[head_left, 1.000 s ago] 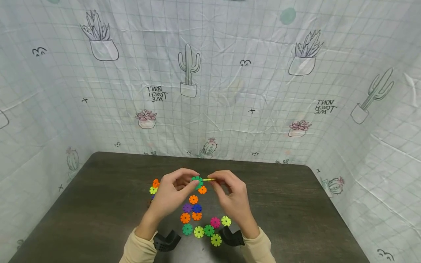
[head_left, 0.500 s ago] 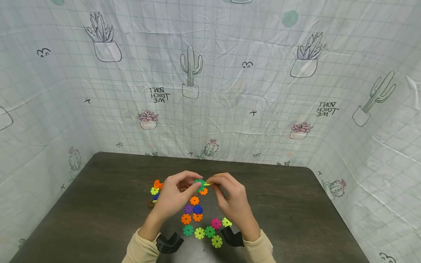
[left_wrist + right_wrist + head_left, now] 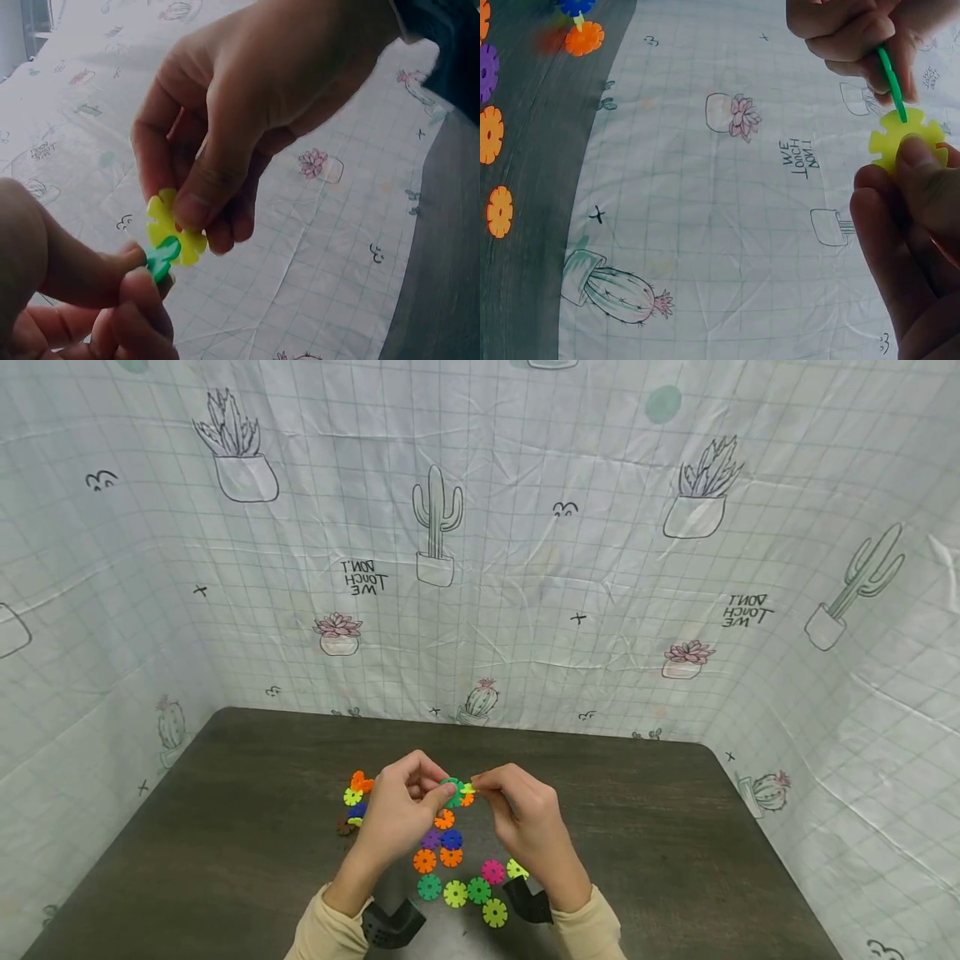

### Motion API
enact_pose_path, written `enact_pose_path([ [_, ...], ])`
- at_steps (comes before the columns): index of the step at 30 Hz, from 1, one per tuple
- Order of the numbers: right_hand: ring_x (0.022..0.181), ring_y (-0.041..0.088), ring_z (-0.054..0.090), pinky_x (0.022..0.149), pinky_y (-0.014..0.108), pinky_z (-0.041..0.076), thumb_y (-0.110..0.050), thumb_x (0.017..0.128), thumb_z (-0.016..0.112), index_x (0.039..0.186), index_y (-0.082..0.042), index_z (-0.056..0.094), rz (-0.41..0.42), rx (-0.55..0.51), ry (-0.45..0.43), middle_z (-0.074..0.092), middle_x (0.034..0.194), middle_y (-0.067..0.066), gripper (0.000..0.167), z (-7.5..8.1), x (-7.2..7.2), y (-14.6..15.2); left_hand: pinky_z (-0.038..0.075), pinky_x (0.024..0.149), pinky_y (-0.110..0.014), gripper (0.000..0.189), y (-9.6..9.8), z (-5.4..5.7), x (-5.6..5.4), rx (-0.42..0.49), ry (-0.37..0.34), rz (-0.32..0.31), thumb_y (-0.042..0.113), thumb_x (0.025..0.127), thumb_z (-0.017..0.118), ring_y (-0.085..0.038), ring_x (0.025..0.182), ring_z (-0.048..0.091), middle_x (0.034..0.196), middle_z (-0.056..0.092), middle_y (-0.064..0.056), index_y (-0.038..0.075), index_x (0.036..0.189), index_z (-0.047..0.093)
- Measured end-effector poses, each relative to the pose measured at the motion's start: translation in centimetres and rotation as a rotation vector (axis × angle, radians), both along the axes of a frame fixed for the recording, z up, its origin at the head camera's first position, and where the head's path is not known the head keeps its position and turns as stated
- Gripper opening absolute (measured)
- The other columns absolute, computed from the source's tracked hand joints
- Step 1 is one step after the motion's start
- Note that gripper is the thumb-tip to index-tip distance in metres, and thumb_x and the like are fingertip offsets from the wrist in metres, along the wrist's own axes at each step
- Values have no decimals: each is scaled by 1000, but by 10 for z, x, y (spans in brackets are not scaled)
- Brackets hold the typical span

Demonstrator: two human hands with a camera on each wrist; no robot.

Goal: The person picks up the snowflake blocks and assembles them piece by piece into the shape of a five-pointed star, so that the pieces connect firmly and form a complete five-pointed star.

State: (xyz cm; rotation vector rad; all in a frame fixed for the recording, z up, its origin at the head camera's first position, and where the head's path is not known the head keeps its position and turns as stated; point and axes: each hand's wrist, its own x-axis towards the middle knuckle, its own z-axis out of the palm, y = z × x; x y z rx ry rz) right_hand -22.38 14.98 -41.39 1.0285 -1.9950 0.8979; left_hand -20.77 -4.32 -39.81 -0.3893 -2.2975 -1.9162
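I have the left hand (image 3: 401, 808) pinching a green disc (image 3: 453, 793) just left of the yellow disc (image 3: 889, 141) that the right hand (image 3: 531, 817) pinches, rims touching, faces crosswise, above the surface (image 3: 637, 827).

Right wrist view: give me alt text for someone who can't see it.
The left hand pinches a green notched disc edge-on against a yellow notched disc held by the right hand. Behind them is a white plant-print cloth; at left, orange discs and a purple disc lie on a dark tabletop.
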Motion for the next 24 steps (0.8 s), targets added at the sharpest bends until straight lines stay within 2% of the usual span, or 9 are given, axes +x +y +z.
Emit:
enact_pose_path([
  [7,75,14,69,70,17,57,17,84,70,94,-7,65,-1,7,-6,70,92,5,27,-2,1,-4,41,50,-22,11,6,0,3,16,-12,78,0,91,72,-12,50,48,69,60,-8,4,85,64],
  [11,73,13,69,69,16,57,17,84,71,93,-7,66,2,5,-12,70,91,4,26,-3,2,-6,39,48,-21,12,8,-3,2,11,-13,96,-3,90,72,-11,49,46,67,58,-8,3,84,64],
  [14,71,13,68,68,17,57,16,83,72,94,-7,67,-6,2,-6,71,89,4,26,-4,2,-6,39,48,-21,11,6,-3,1,12,-22,71,-3,91,71,-10,49,46,67,59,-8,3,84,64],
  [20,76,13,71,72,18,58,15,82,74,99,-7,70,5,-11,-13,72,90,4,28,-1,0,-6,43,50,-22,6,-4,0,-3,67,-53,-28,1,93,70,-12,52,51,72,62,-12,2,90,65],
  [22,80,14,70,72,19,58,15,81,74,103,-7,71,21,-4,-35,72,95,5,31,0,-1,-5,46,52,-23,5,-6,0,-4,60,-55,-46,4,94,70,-14,56,55,75,63,-13,2,92,65],
  [24,80,12,68,71,19,58,16,81,75,113,-7,70,2,14,-82,71,104,5,40,0,-2,-3,49,54,-24,6,-8,1,-4,44,-52,-54,6,95,71,-15,59,59,77,64,-12,3,95,65],
])
